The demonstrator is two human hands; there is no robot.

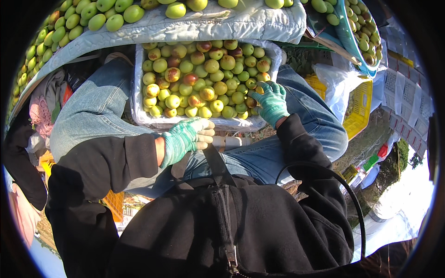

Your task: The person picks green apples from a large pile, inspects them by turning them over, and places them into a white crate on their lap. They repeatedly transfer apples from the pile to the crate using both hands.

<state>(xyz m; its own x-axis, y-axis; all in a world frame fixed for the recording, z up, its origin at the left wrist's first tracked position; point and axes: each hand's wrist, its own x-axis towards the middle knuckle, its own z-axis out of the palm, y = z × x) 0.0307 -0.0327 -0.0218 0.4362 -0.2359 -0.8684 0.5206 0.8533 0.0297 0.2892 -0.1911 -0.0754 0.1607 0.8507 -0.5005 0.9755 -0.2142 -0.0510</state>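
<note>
1. Location: the green and red-blushed fruits (200,71) fill a white-lined box (236,123) set between the person's legs. The box's long axis runs left to right.
2. Right hand (271,99): gloved, at the box's right side, its fingers pointing left over the outermost fruits. The fingers are spread and slightly bent; whether they have hold of a fruit cannot be told.
3. Left hand (187,139): gloved, just on the person's side of the near rim, loosely open, fingers pointing right. No fruit shows in it; contact with the rim cannot be confirmed.
4. Governing relation: the fruits lie directly left of the right fingertips and beyond the left hand. The right hand is nearer.
5. Surroundings: beyond the box, a padded cloth (176,34) edges a larger fruit heap (95,21).
</note>
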